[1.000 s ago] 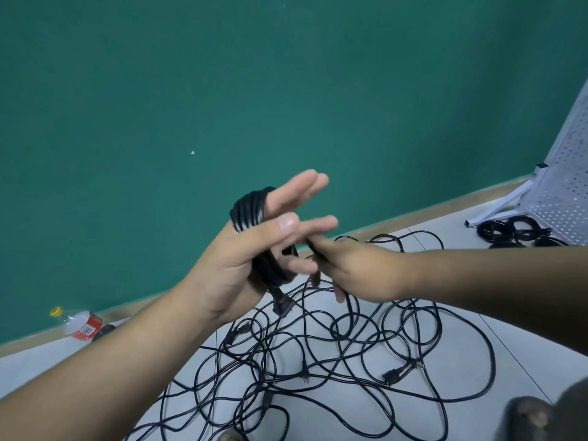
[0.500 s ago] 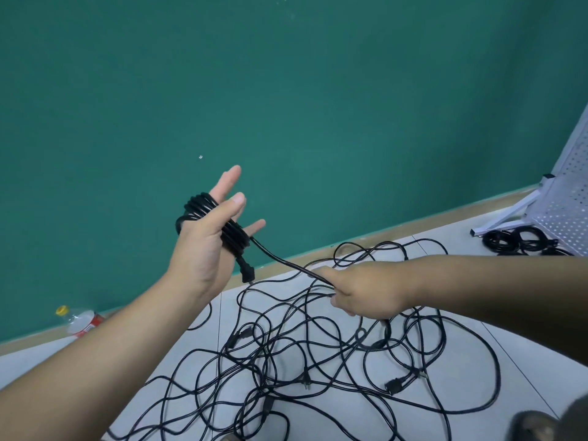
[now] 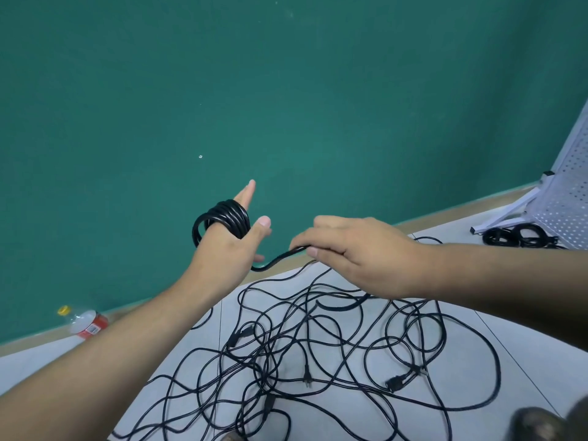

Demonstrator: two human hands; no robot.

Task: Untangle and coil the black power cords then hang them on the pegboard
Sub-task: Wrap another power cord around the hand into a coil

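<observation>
Head view: one green wall (image 3: pixel 286 90) rises behind one pale tiled floor (image 3: pixel 525 329), across whose middle sprawls one tangle (image 3: pixel 318 354) of thin glossy black power cords, too knotted to count, while one white pegboard (image 3: pixel 566 198) leans at the far right corner above a heap of coiled cords (image 3: pixel 515 237). Two bare hands hover over the tangle: the left hand (image 3: pixel 222 259), fingers straight, carries one black coil (image 3: pixel 229 214) of about five turns wound round them, and the right hand (image 3: pixel 359 256) pinches the strand (image 3: pixel 276 259) leading from it. One plastic bottle (image 3: pixel 86 323) lies at the floor's far left edge.
</observation>
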